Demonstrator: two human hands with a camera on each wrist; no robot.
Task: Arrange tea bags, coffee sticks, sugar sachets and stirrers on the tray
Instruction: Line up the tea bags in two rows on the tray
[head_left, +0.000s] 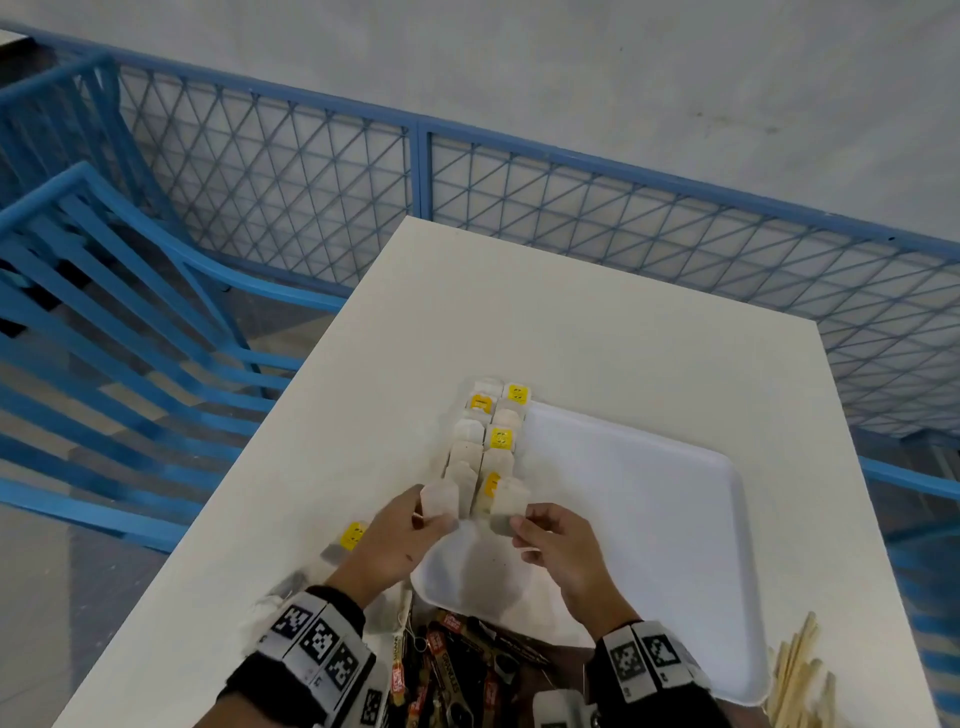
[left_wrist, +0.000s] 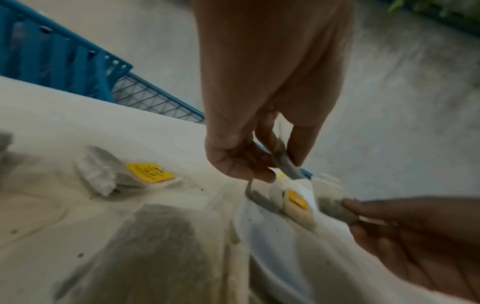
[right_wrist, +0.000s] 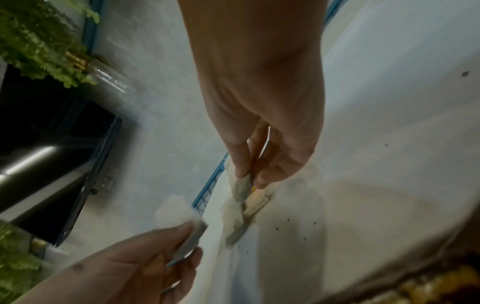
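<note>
A pale paper tea bag (head_left: 440, 500) is pinched upright in the left hand's (head_left: 397, 540) fingers (left_wrist: 235, 162); a second pale tea bag (head_left: 506, 512) is pinched in the right hand's (head_left: 558, 545) fingers (right_wrist: 240, 162). Just beyond both fingertips, a double row of yellow-tagged tea bags (head_left: 485, 441) lines the shallow white rectangular tray's (head_left: 649, 499) left edge on the white counter (head_left: 519, 301).

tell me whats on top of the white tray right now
Two rows of tea bags run along the left edge of the white tray. Each hand holds one more tea bag at the near end. The hands and wrists hide the tray's near left corner; the rest looks bare.
</note>
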